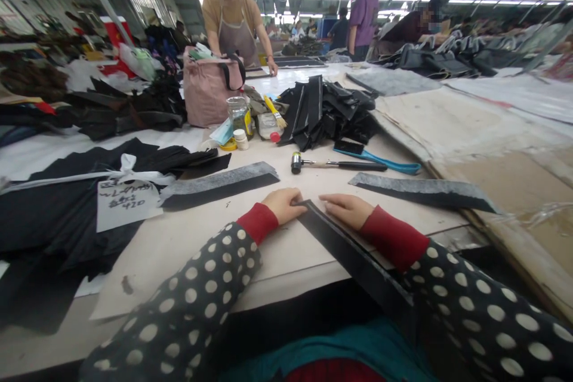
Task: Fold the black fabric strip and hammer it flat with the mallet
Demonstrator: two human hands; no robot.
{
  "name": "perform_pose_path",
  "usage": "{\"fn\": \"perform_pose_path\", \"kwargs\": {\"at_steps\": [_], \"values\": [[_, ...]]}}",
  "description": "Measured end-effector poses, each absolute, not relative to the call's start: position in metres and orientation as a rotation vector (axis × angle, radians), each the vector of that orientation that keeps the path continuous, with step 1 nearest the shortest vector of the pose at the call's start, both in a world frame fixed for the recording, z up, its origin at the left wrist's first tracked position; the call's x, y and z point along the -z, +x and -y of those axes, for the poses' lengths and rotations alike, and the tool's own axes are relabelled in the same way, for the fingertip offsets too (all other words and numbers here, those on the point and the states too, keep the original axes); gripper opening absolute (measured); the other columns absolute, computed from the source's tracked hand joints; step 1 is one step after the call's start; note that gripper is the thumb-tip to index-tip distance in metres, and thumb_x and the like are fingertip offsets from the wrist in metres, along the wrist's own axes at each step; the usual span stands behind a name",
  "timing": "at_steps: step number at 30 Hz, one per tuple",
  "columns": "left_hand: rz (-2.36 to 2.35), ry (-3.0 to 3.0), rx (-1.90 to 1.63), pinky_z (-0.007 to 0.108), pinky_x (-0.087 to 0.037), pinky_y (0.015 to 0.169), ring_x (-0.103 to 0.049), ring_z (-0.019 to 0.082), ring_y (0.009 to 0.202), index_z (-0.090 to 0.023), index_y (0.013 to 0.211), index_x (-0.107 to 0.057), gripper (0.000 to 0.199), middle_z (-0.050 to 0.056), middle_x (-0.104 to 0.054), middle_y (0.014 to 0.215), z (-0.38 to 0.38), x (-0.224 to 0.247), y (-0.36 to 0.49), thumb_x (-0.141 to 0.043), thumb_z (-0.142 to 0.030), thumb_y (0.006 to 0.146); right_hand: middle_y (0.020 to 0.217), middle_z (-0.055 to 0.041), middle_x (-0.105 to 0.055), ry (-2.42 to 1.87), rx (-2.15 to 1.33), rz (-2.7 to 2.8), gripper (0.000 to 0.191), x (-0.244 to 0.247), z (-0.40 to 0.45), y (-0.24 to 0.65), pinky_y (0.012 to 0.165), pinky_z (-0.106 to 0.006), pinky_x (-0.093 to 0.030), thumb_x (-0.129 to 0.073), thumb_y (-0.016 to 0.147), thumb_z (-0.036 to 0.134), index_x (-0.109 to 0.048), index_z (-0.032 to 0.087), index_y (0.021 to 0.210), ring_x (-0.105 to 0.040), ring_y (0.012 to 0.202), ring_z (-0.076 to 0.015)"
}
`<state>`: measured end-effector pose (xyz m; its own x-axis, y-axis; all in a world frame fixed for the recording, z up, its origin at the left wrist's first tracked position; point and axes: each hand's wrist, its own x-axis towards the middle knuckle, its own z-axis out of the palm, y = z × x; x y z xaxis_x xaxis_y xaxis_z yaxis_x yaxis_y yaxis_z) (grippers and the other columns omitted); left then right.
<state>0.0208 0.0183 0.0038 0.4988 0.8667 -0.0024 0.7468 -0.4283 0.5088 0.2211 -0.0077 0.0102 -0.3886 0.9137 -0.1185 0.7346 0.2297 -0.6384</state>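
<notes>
Large workshop hall being lit by strip lamps; pale worn bench (188, 245) being shared with other workers further back.

Long narrow black fabric strip (344, 248) being pressed flat at far end, running from bench edge toward body. Left hand (283, 204) grip closed lightly on strip tip; right hand (347, 209) lying open, fingers flat beside strip edge, nothing clasped.

Judgement: even pressure from both hands being needed, edge being kept straight.

Containers: clear glass jar (238, 114), contents cannot be told; pink fabric bag (206, 88) being stuffed with pale items.
</notes>
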Motion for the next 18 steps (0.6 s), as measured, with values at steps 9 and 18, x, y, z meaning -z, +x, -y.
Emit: {"fn": "perform_pose_path", "kwargs": {"at_steps": [9, 18], "values": [[-1.769, 2.058, -0.541, 0.028, -0.036, 0.056, -0.048, 0.016, 0.06, -0.018, 0.069, -0.05, 0.016, 0.0, -0.051, 0.062, -0.038, -0.009, -0.059, -0.05, -0.034, 0.069, 0.091, -0.0092, -0.06, -1.605, -1.119, 2.033, 0.047, -0.015, 0.013, 0.271, 0.068, -0.028, -0.044, -0.04, 0.079, 0.044, -0.052, 0.011, 0.111, -0.055, 0.075, -0.0145], [-1.451, 2.65, -0.786, 0.037, -0.038, 0.085, -0.046, 0.021, 0.096, -0.017, 0.102, -0.053, 0.028, 0.007, -0.052, 0.103, -0.009, -0.018, -0.025, -0.046, -0.017, 0.075, 0.087, -0.0092, -0.057, -1.402, -0.542, 2.217, 0.042, 0.005, 0.026, 0.267, 0.066, -0.029, -0.044, -0.05, 0.074, 0.035, -0.054, 0.009, 0.107, -0.051, 0.067, -0.0138]]}}
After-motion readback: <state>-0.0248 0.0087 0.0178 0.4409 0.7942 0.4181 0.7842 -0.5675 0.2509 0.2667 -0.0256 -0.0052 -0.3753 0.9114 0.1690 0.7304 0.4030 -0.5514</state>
